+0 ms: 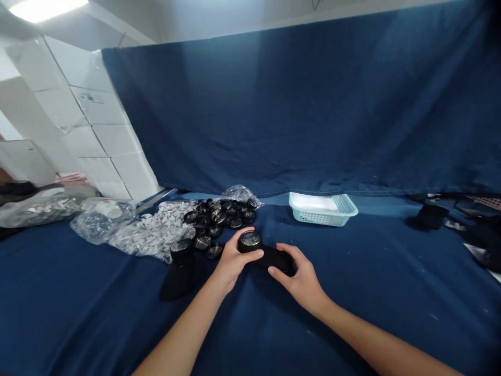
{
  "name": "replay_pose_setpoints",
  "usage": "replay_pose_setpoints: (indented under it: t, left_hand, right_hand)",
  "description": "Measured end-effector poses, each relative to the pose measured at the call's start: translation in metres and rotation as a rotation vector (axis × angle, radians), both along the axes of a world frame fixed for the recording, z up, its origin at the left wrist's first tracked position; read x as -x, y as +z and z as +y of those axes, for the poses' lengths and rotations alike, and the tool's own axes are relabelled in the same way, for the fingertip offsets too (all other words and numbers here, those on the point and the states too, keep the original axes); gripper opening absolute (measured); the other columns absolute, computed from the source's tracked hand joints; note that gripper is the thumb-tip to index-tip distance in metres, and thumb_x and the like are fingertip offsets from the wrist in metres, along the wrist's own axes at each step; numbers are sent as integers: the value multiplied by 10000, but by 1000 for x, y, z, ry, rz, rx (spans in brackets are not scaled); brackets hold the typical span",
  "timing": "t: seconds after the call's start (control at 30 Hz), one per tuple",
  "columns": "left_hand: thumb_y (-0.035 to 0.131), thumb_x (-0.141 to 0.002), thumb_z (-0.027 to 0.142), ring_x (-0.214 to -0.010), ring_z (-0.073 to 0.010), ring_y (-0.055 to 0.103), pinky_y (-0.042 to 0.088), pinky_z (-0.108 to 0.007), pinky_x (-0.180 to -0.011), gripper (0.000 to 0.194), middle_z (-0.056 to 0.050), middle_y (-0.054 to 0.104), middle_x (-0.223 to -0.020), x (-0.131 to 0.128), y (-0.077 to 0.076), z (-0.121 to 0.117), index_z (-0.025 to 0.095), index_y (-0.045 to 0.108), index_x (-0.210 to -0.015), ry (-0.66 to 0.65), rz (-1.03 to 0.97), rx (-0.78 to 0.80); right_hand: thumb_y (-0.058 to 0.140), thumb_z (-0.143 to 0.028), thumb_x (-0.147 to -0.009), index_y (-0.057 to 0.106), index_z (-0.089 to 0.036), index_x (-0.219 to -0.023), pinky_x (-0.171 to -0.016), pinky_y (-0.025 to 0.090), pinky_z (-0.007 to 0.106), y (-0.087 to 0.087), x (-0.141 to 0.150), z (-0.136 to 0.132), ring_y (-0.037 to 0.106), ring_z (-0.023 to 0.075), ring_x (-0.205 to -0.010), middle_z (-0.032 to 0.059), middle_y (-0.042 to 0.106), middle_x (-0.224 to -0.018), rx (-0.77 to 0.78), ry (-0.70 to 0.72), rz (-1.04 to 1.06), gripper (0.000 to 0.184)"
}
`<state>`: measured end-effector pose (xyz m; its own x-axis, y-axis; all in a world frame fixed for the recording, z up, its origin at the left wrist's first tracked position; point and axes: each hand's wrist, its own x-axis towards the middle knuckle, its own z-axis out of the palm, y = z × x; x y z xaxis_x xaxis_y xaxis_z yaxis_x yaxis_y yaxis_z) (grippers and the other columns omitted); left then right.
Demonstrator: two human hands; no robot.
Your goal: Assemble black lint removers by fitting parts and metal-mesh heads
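Observation:
Between my hands is a long black item with a round, silver-rimmed cap [251,239] at its left end; I cannot tell its exact kind. My left hand [234,257] wraps around that capped end, thumb and fingers at the cap's edge. My right hand [299,274] grips the item's black body [277,259] at the right end, thumb in front and fingers behind. A similar black item [179,271], with a round cap at its far end, lies on the table left of my left forearm. Just beyond my left hand lies a pile of round black caps [216,216] with shiny faces.
Many small white pieces [156,230] lie on clear plastic left of the caps. Further left is a clear plastic bag [102,216]. A light-blue basket [319,216] stands at the back. Dark items [430,216] lie far right. A blue curtain [293,104] hangs behind the table.

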<state>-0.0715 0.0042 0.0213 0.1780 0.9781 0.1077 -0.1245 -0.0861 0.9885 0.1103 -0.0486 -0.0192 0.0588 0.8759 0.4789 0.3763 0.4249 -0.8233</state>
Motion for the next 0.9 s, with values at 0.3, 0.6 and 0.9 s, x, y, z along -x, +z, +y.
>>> replay_pose_setpoints:
  t: [0.3, 0.6, 0.9]
  left_hand:
    - [868, -542, 182, -983, -196, 596, 436, -284, -891, 599, -41, 665, -1054, 7, 0, 8, 220, 670, -1106, 67, -21, 13]
    - [862, -540, 172, -907, -165, 610, 442, -270, -850, 659, -37, 663, -1028, 15, -2, 17, 221, 647, -1161, 129, -66, 60]
    - [874, -505, 188, -843, -158, 614, 447, -258, -776, 658, -24, 669, -978, 12, -1, 14, 237, 658, -1125, 104, -70, 116]
  right_hand:
    - [733, -381, -741, 548, -229, -1232, -876, 530, 443, -8, 0, 6, 623, 280, -1059, 112, 646, -1160, 74, 1, 152, 547]
    - [692, -380, -784, 561, -218, -1185, -840, 548, 433, -13, -4, 11, 662, 245, -961, 104, 668, -1088, 123, 0, 226, 452]
    - [684, -395, -789, 571, -231, -1187, -825, 545, 438, -12, -3, 10, 647, 263, -996, 102, 669, -1081, 115, -25, 226, 445]
